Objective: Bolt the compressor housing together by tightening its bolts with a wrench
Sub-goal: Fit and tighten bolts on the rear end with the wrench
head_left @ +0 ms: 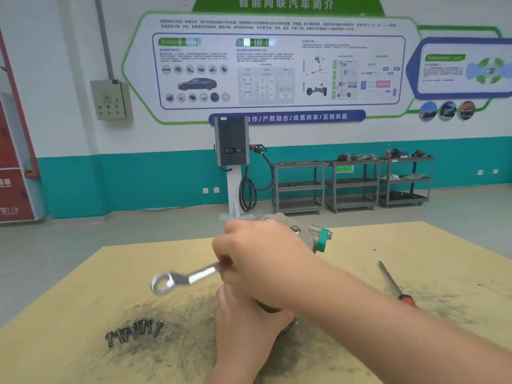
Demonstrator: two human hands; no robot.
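Wrench [186,277] is gripped in the right hand [266,261], whose fingers are curled round the shank near one end. Its long axis runs from the fist down and to the left, and the ring end (blurred) points left, clear of the table [83,314] and well apart from any bolt. The compressor [304,231] lies near the middle of the table, mostly hidden behind both hands; its long axis runs away from the camera and slightly right, with the green-collared end [322,241] pointing to the far right. The left hand [249,322] is placed against the near end of the compressor, beneath the right forearm; how far its fingers are closed cannot be told, since they are covered. Loose bolts [133,331] are grouped on a dark, stained patch of the table to the left of the hands. A screwdriver [396,285] with a red handle lies to the right, its tip pointing away from the camera.
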